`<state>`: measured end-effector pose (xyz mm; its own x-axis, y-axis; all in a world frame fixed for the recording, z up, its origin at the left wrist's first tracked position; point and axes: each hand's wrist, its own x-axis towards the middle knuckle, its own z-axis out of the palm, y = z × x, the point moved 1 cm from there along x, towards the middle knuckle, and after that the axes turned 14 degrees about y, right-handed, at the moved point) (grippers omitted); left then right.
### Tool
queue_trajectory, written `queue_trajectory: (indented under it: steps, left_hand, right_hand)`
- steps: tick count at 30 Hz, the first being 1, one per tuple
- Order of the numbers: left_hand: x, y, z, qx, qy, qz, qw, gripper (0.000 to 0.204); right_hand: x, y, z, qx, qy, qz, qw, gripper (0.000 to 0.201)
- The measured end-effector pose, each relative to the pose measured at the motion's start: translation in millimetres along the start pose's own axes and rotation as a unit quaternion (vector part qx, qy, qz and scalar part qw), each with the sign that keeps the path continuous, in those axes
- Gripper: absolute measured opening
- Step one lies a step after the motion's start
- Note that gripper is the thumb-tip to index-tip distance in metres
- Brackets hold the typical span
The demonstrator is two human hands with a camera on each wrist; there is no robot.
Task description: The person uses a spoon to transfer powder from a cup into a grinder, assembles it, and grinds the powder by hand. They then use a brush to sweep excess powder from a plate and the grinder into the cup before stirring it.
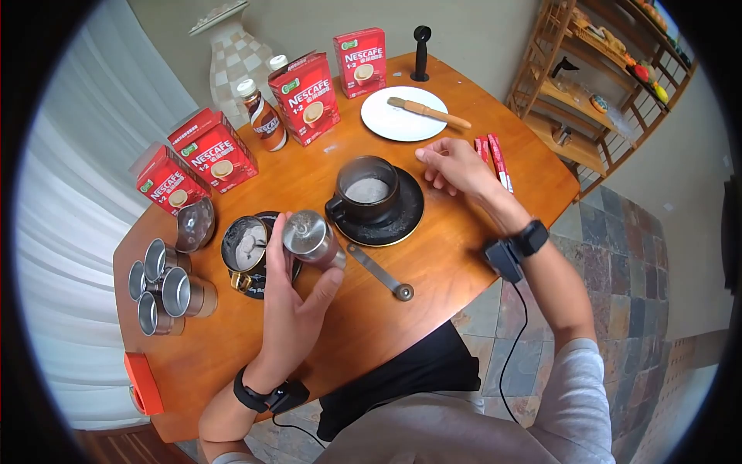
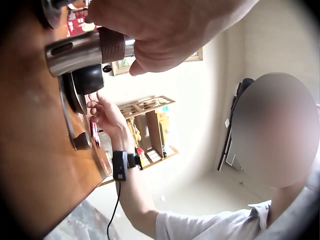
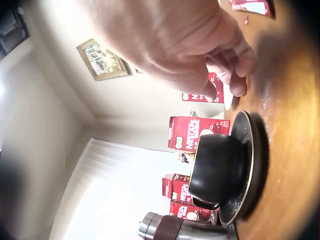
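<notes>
My left hand [image 1: 292, 317] holds a steel manual coffee grinder [image 1: 311, 238] with a brown grip band [image 2: 112, 46], upright on the table, fingers along one side and thumb on the other. Its crank handle [image 1: 377, 272] lies detached to the right. Behind it stands a black cup [image 1: 369, 216] with pale powder inside, on a black saucer [image 1: 411, 220]. My right hand [image 1: 461, 168] hovers beyond that cup, fingers loosely curled around nothing, near red sachets [image 1: 498, 158]. Left of the grinder, a second black cup [image 1: 241, 232] with a gold handle also contains pale powder.
Red Nescafe boxes [image 1: 305, 99] and bottles [image 1: 267, 124] line the far edge. A white plate [image 1: 379, 120] carries a wooden-handled brush [image 1: 433, 113], with a black tamper-like stand [image 1: 421, 58] behind. Several metal cups [image 1: 185, 294] and a glass bowl [image 1: 195, 226] occupy the left side.
</notes>
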<state>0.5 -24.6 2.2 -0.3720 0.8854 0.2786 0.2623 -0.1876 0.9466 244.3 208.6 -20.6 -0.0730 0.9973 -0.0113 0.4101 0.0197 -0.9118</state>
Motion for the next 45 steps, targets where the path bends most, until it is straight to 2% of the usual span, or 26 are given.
queue_trajectory:
  steps: [2, 5, 10, 13, 16, 19, 22, 24, 28, 31, 37, 45]
  left_hand:
    - [-5, -1, -4, 0.027, 0.007, 0.033, 0.999, 0.093]
    - [-13, 0, -11, 0.058, 0.002, 0.064, 0.996, 0.099]
    - [-35, 10, -25, 0.127, 0.000, 0.111, 0.986, 0.106]
    - [-47, 16, -35, 0.164, 0.030, 0.193, 0.967, 0.091]
    - [-47, 32, -42, 0.190, -0.028, 0.197, 0.961, 0.057]
    - [-54, 30, -37, 0.047, -0.101, -0.005, 0.994, 0.025]
    - [-51, 28, -25, 0.026, -0.153, -0.022, 0.988, 0.012]
    - [-48, 30, -14, 0.014, -0.172, -0.044, 0.984, 0.012]
    - [-36, 30, 15, 0.005, -0.219, -0.132, 0.967, 0.016]
    - [-23, 20, 40, -0.080, -0.220, -0.204, 0.951, 0.024]
    - [1, -2, 77, -0.134, -0.221, -0.198, 0.945, 0.034]
    - [19, -5, 88, -0.127, -0.202, -0.225, 0.945, 0.042]
  right_hand:
    - [21, 0, 7, 0.037, -0.065, 0.085, 0.994, 0.035]
    - [38, 5, 15, 0.133, -0.084, 0.174, 0.972, 0.039]
    - [78, 18, 21, 0.249, -0.093, 0.274, 0.924, 0.022]
    - [89, 23, 27, 0.264, -0.062, 0.288, 0.919, 0.021]
    - [91, 23, 31, 0.236, -0.028, 0.276, 0.932, 0.020]
    - [97, 29, 31, 0.237, -0.025, 0.272, 0.932, 0.021]
    - [98, 31, 27, 0.243, -0.001, 0.262, 0.934, 0.024]
    - [94, 29, 23, 0.256, 0.009, 0.246, 0.935, 0.025]
    - [80, 30, 10, 0.249, 0.034, 0.221, 0.942, 0.023]
    - [60, 23, -3, 0.233, 0.040, 0.203, 0.950, 0.022]
    - [55, 33, -12, 0.237, 0.023, 0.206, 0.949, 0.023]
    - [43, 26, -23, 0.260, -0.002, 0.206, 0.943, 0.019]
